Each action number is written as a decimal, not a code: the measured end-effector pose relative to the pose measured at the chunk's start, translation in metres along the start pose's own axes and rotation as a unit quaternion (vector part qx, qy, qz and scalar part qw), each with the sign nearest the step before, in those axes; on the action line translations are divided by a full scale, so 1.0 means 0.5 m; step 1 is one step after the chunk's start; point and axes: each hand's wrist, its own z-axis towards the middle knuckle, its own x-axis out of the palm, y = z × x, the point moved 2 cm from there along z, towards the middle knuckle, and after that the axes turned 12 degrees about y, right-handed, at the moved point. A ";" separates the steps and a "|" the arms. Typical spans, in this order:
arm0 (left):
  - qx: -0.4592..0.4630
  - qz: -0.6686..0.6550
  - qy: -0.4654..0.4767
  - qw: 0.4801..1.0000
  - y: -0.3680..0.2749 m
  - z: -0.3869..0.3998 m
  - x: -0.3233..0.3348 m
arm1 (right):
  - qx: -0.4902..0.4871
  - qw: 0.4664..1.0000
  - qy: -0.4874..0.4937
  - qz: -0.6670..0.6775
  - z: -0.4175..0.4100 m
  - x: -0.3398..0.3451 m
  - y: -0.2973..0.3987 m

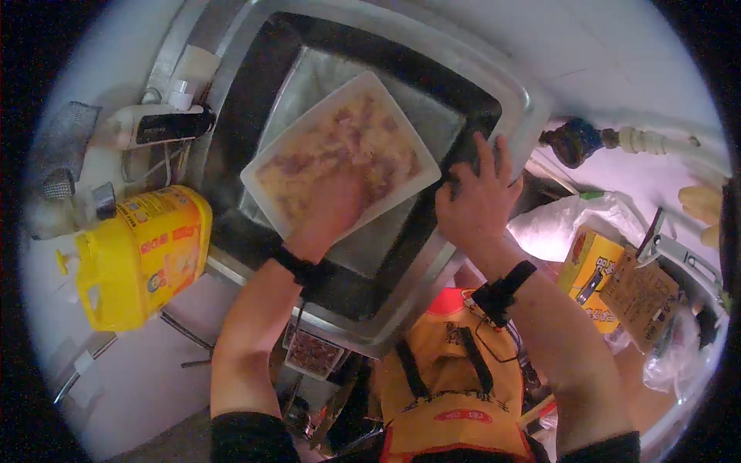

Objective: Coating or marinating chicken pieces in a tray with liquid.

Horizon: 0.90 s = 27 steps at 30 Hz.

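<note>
A white rectangular plastic tub is within a stainless steel sink, set at an angle to its walls. Pale yellow and pinkish food pieces, which look like raw meat, fill the tub. My left hand reaches into them over the tub's near side; its fingertips are hidden, so I cannot tell whether they grip anything. My right hand rests on the sink's right rim, fingers apart, beside the tub's right corner. Both wrists wear black bands.
A yellow plastic jug stands left of the sink, near a white wall-mounted device. To the right are a valve and pipe, a white plastic bag and a yellow box. A small container sits below the near rim.
</note>
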 end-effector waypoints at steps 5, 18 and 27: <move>0.120 0.147 -0.021 0.982 0.156 0.041 0.102 | -0.019 0.999 -0.005 0.032 -0.003 -0.005 0.046; 0.065 -0.018 -0.144 0.987 0.136 0.057 0.089 | -0.011 1.000 -0.009 0.011 0.001 -0.008 0.039; -0.080 0.063 -0.147 0.984 0.134 0.004 0.039 | -0.010 1.000 0.013 0.015 0.004 -0.015 0.029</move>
